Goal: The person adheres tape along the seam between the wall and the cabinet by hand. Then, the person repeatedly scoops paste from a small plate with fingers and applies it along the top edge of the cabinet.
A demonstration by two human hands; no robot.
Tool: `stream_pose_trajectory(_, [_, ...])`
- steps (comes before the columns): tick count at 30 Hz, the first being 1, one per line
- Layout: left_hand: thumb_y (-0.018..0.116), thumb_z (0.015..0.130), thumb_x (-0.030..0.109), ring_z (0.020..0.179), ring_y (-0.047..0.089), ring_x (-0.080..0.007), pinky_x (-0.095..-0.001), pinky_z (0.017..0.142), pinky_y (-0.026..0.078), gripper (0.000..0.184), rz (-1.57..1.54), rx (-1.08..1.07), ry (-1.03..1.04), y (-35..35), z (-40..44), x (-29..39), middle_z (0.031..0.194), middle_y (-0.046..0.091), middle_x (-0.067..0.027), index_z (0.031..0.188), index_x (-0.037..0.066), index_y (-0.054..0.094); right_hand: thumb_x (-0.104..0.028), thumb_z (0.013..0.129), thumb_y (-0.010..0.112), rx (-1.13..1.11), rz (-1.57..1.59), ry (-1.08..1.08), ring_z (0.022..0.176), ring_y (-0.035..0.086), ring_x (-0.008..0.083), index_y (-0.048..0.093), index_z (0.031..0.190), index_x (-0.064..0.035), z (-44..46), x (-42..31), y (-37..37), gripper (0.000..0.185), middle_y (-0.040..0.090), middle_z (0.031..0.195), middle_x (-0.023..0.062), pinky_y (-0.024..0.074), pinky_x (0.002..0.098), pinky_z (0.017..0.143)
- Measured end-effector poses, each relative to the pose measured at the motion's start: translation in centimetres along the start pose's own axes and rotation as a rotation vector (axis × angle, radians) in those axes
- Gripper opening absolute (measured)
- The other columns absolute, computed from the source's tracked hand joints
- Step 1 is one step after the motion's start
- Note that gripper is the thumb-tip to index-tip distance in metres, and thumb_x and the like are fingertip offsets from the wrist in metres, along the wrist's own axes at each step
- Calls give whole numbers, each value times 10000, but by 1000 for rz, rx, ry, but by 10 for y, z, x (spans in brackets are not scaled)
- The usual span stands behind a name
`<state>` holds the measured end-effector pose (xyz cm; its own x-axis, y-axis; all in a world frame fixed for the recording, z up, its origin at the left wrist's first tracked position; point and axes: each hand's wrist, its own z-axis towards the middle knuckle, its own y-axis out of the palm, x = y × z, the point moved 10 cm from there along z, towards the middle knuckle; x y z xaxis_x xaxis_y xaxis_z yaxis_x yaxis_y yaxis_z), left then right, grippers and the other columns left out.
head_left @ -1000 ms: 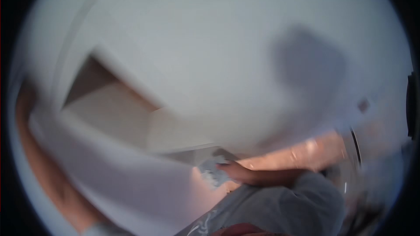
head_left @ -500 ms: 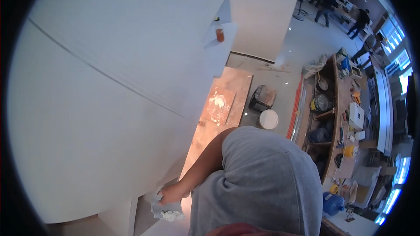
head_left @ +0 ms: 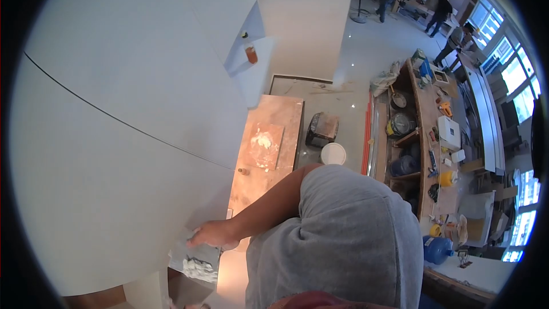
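My right hand [head_left: 214, 233] is closed on a wide, grey putty knife [head_left: 178, 256] at the lower left. Thick white putty [head_left: 200, 269] lies along the lower part of its blade. The handle is mostly hidden under my fingers. The blade is beside a large, smooth white panel [head_left: 114, 194]; I cannot tell whether the two touch. At the bottom edge, a few skin-coloured fingertips [head_left: 197, 306] show, probably of my left hand, and the remainder is cut off. My grey sleeve [head_left: 349, 223] fills the lower middle.
A wooden board [head_left: 274, 111] carries a smaller putty-smeared board [head_left: 273, 151]. Beyond it stand a black tub [head_left: 322, 130] and a white-lidded bucket [head_left: 333, 154]. An orange bottle [head_left: 250, 52] rests on a white ledge. The workbench [head_left: 426, 137] at right holds tools; people [head_left: 439, 14] work far behind.
My right hand and the putty knife have moved left and slightly up, and more of the putty shows. The view has shifted, and fingertips have appeared at the bottom edge.
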<state>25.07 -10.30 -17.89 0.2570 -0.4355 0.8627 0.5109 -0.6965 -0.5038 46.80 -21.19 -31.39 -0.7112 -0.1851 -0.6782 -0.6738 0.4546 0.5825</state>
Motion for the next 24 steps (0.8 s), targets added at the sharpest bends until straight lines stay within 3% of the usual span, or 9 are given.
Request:
stream_pose_trajectory(4, [552, 824, 39, 661, 540, -119, -235, 666, 445, 850, -270, -56, 179, 85, 43, -62, 730, 596, -70, 1555, 42, 117, -333, 948, 604, -120, 265, -155, 1170, 534, 241, 501, 1337, -35, -2, -6, -11, 501, 545, 1292, 85, 449, 442, 962])
stream_pose_trajectory(8, [566, 728, -39, 653, 539, -112, -217, 625, 436, 955, 56, -103, 287, 134, 46, -30, 740, 597, -45, 1558, 30, 99, -321, 949, 602, -50, 395, -213, 1146, 536, 232, 531, 1289, -45, -24, -7, -26, 443, 545, 1255, 70, 454, 448, 950])
stream_pose_trajectory(9, [570, 738, -24, 666, 553, -114, -219, 604, 435, 941, 45, -165, 410, 143, 47, -30, 748, 599, -48, 1552, 10, 99, -319, 949, 603, -27, 405, -219, 1139, 537, 227, 539, 1275, -47, -31, -9, -30, 429, 547, 1245, 67, 455, 443, 947])
stream_pose_trajectory(13, [558, 714, 3, 587, 536, -159, -274, 573, 447, 945, 172, -187, 356, 164, 49, -25, 705, 599, -60, 1543, -5, 104, -320, 949, 599, 7, 438, -235, 1129, 539, 226, 543, 1266, -56, -54, -12, -37, 417, 549, 1240, 62, 453, 429, 946])
stream_pose_trajectory(16, [576, 740, -1, 681, 540, -122, -241, 614, 434, 956, 0, -159, 421, 162, 49, -10, 789, 589, -51, 1553, 14, 75, -320, 954, 591, 75, 402, -248, 1129, 541, 230, 543, 1260, -52, -61, -12, -46, 409, 556, 1232, 70, 454, 428, 942])
stream_pose_trajectory(22, [542, 743, 17, 713, 524, -133, -255, 609, 425, 954, 100, -218, 338, 175, 48, -14, 802, 572, -43, 1564, 44, 57, -313, 959, 583, 78, 434, -227, 1120, 550, 226, 546, 1249, -28, -49, 2, -47, 408, 577, 1214, 91, 469, 419, 918])
stream_pose_trajectory(24, [588, 728, 84, 616, 562, -196, -310, 581, 466, 953, 127, -152, 373, 173, 49, -13, 749, 622, -91, 1539, -15, 97, -308, 960, 582, 67, 454, -223, 1120, 550, 229, 541, 1255, -22, -48, 4, -47, 413, 580, 1214, 95, 474, 418, 912])
